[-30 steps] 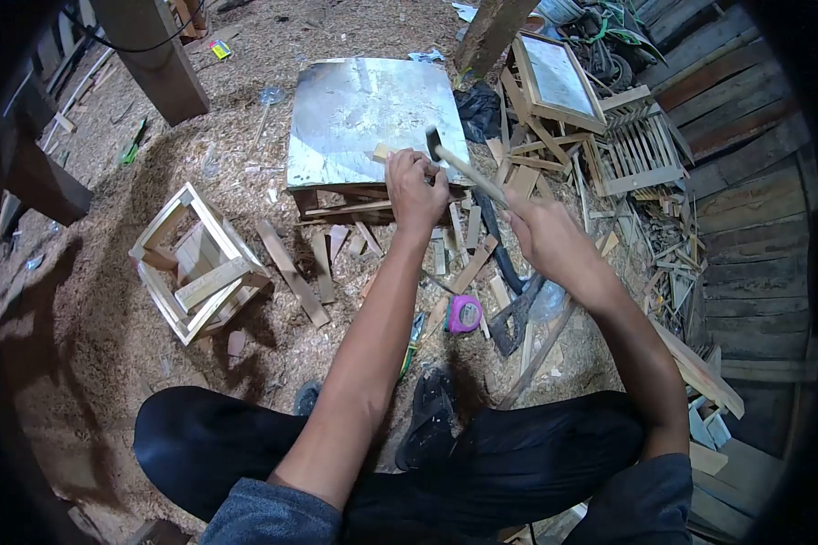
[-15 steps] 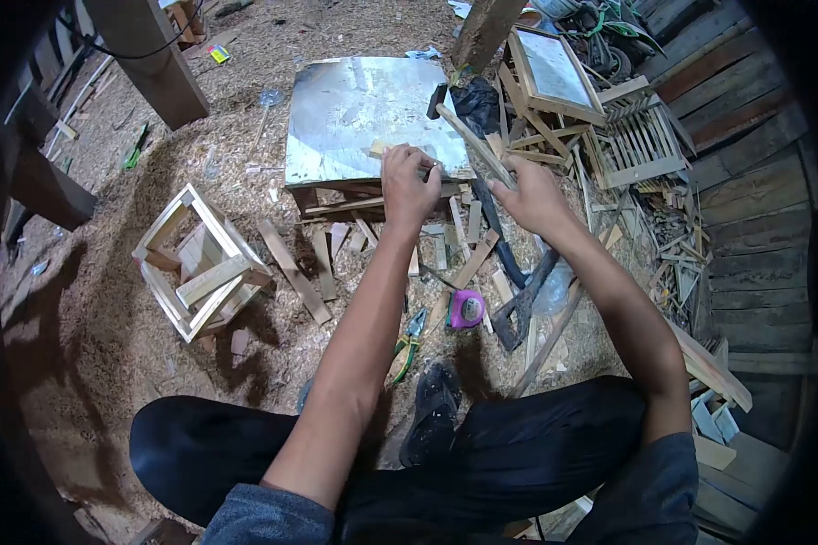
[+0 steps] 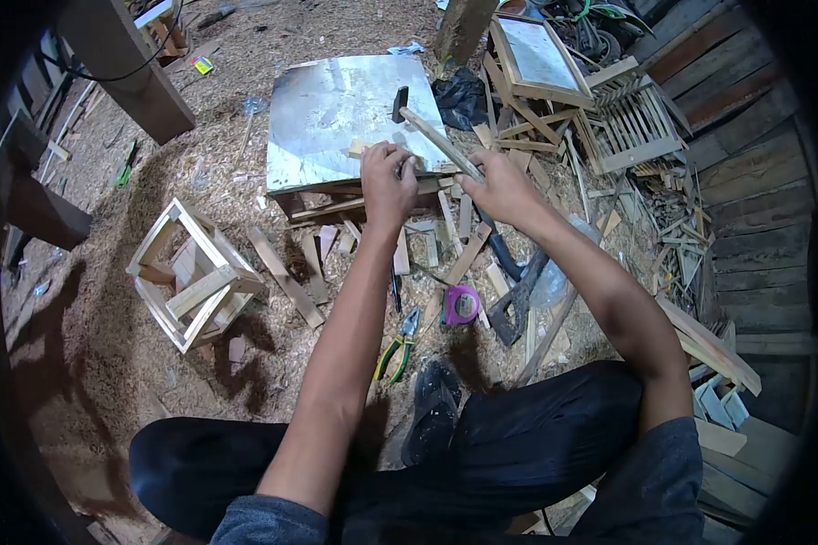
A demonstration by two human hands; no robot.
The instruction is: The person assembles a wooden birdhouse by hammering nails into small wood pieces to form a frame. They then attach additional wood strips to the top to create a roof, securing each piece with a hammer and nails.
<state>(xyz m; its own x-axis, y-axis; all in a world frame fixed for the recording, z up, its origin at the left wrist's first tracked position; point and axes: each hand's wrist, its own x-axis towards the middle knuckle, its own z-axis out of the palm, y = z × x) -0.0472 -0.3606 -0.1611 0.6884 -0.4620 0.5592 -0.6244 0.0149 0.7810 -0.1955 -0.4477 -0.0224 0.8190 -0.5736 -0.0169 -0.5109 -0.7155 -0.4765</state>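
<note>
A metal-topped low table (image 3: 318, 109) stands in front of me. My left hand (image 3: 389, 182) is at its near edge, fingers curled against a small wooden piece (image 3: 359, 148); whatever lies between the fingertips is too small to make out. My right hand (image 3: 500, 186) is wrapped round the wooden handle of a hammer (image 3: 438, 136). The hammer's dark head is raised over the table top, to the right of my left hand.
A wooden frame (image 3: 195, 277) sits on the shavings at left. Between my arms lie pliers (image 3: 397, 345), a pink tape measure (image 3: 461, 305) and a handsaw (image 3: 516, 304). Wood offcuts and a framed panel (image 3: 541, 59) are at right, a post (image 3: 123, 64) at upper left.
The view has shifted slightly, and the table and both hands appear further left. The hammer is still held, its head over the table. My left hand remains at the near edge.
</note>
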